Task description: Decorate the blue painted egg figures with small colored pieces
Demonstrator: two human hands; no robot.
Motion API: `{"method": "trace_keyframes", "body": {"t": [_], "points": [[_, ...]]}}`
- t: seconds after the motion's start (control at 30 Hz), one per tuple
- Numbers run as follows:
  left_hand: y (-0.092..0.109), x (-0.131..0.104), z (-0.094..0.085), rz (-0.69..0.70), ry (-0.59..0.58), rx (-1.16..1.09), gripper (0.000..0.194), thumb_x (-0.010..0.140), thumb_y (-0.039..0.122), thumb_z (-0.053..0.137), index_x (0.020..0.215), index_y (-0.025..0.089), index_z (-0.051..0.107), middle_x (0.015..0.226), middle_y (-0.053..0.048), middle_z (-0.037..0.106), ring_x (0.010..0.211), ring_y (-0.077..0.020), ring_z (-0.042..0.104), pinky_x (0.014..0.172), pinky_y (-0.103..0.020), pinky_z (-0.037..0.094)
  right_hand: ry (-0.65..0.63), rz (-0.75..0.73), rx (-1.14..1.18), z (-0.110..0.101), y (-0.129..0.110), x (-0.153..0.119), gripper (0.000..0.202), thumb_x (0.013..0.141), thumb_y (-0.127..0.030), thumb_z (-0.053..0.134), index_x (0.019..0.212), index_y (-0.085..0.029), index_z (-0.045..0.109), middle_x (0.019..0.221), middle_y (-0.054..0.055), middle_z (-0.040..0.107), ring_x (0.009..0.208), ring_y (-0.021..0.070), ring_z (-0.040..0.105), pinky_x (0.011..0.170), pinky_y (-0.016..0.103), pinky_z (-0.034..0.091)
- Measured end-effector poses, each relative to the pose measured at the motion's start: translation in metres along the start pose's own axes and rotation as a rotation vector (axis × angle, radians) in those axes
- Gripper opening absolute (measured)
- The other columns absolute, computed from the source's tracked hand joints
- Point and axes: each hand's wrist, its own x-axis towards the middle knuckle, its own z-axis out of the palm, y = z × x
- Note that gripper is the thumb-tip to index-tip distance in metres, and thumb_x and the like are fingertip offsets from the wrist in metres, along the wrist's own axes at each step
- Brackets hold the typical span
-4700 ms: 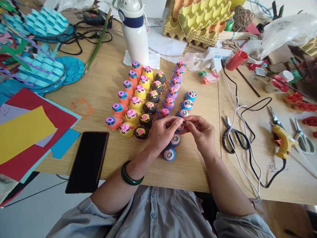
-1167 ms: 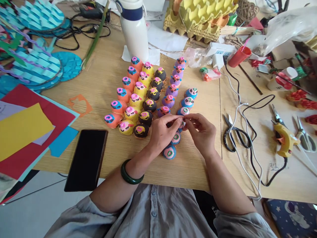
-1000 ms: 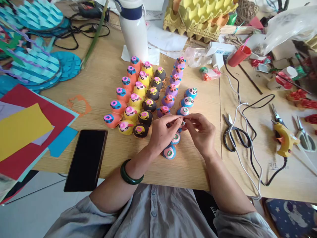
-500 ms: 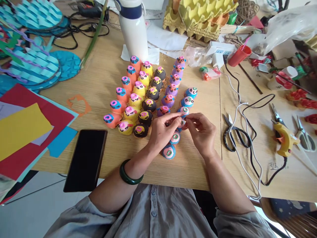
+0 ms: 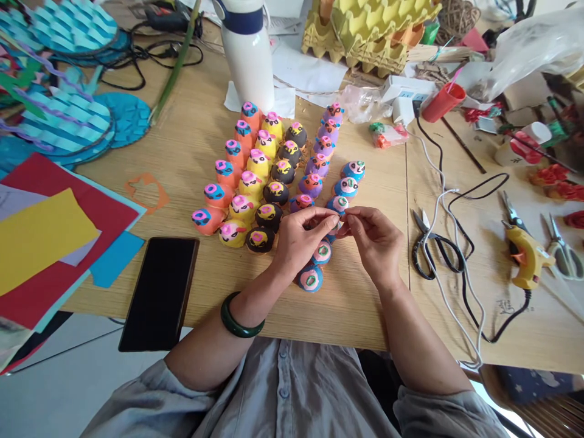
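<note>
My left hand and my right hand meet over the row of blue domes with pink faces and green rings. Thumb and index finger of each are pinched together, fingertips nearly touching; whatever is between them is too small to make out. Beneath the fingertips, one blue dome is partly hidden. To the left stand rows of purple domes, black domes, yellow domes and orange domes, each bearing small coloured pieces.
A phone lies front left, beside coloured paper. A white bottle stands behind the domes. On the right are black scissors, cables, a yellow glue gun and a red cup. Yellow egg trays sit at the back.
The fingers of my right hand have shifted slightly, and its fingertips have risen a little off the blue dome. My left hand stays almost in place, still pinched.
</note>
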Motion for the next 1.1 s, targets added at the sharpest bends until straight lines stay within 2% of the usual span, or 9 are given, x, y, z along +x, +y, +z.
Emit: {"method": "trace_keyframes", "body": {"t": [0.13, 0.3, 0.47, 0.53, 0.73, 0.87, 1.1], "points": [[0.001, -0.001, 0.0, -0.011, 0.001, -0.008, 0.016, 0.084, 0.034, 0.076, 0.087, 0.02, 0.08, 0.081, -0.001, 0.079, 0.073, -0.0143, 0.07, 0.068, -0.024, 0.055, -0.025, -0.004, -0.035, 0.0, -0.001, 0.0, 0.018, 0.088, -0.037, 0.078, 0.095, -0.022, 0.074, 0.086, 0.0, 0.073, 0.064, 0.0098, 0.071, 0.059, 0.025, 0.063], [0.004, -0.002, 0.0, -0.024, -0.027, 0.008, 0.016, 0.084, 0.033, 0.076, 0.088, 0.019, 0.082, 0.083, -0.002, 0.081, 0.073, -0.015, 0.072, 0.068, -0.024, 0.055, -0.047, -0.035, -0.038, 0.0, 0.001, -0.001, 0.014, 0.09, -0.034, 0.076, 0.095, -0.021, 0.074, 0.085, 0.0, 0.072, 0.067, 0.011, 0.071, 0.063, 0.027, 0.064], [0.002, -0.003, 0.0, -0.057, -0.024, 0.0, 0.018, 0.083, 0.035, 0.077, 0.09, 0.019, 0.083, 0.085, -0.003, 0.081, 0.076, -0.016, 0.072, 0.069, -0.025, 0.056, -0.047, -0.151, -0.176, -0.001, 0.0, -0.002, 0.004, 0.092, -0.025, 0.071, 0.093, -0.021, 0.072, 0.087, 0.0, 0.07, 0.068, 0.0098, 0.069, 0.062, 0.026, 0.061], [0.001, -0.002, 0.0, -0.06, -0.014, -0.021, 0.021, 0.085, 0.038, 0.077, 0.092, 0.02, 0.083, 0.084, -0.003, 0.081, 0.077, -0.0159, 0.072, 0.07, -0.025, 0.056, -0.033, -0.181, -0.234, -0.002, 0.001, -0.001, 0.003, 0.093, -0.023, 0.069, 0.093, -0.021, 0.071, 0.088, -0.001, 0.069, 0.068, 0.009, 0.067, 0.061, 0.025, 0.058], [0.001, 0.0, 0.0, -0.049, 0.062, -0.101, 0.022, 0.09, 0.039, 0.07, 0.097, 0.022, 0.082, 0.087, -0.003, 0.08, 0.076, -0.0139, 0.071, 0.066, -0.023, 0.055, 0.086, -0.103, -0.229, -0.004, 0.013, 0.008, 0.009, 0.093, -0.032, 0.07, 0.09, -0.023, 0.07, 0.084, 0.0, 0.064, 0.068, 0.0107, 0.058, 0.053, 0.024, 0.05], [0.001, 0.0, 0.002, -0.043, 0.065, -0.067, 0.02, 0.091, 0.035, 0.068, 0.096, 0.021, 0.082, 0.084, -0.003, 0.079, 0.074, -0.0134, 0.07, 0.066, -0.023, 0.053, 0.101, -0.118, -0.308, -0.001, 0.019, 0.014, 0.01, 0.092, -0.03, 0.069, 0.087, -0.022, 0.071, 0.089, 0.001, 0.066, 0.071, 0.011, 0.057, 0.058, 0.026, 0.048], [0.0, -0.001, 0.001, -0.004, 0.05, 0.063, 0.017, 0.089, 0.027, 0.068, 0.095, 0.019, 0.082, 0.096, -0.005, 0.082, 0.086, -0.0169, 0.072, 0.075, -0.027, 0.055, 0.172, -0.168, -0.357, 0.003, 0.025, 0.016, 0.005, 0.09, -0.025, 0.07, 0.086, -0.022, 0.072, 0.089, 0.001, 0.066, 0.079, 0.0131, 0.06, 0.063, 0.027, 0.047]]}}
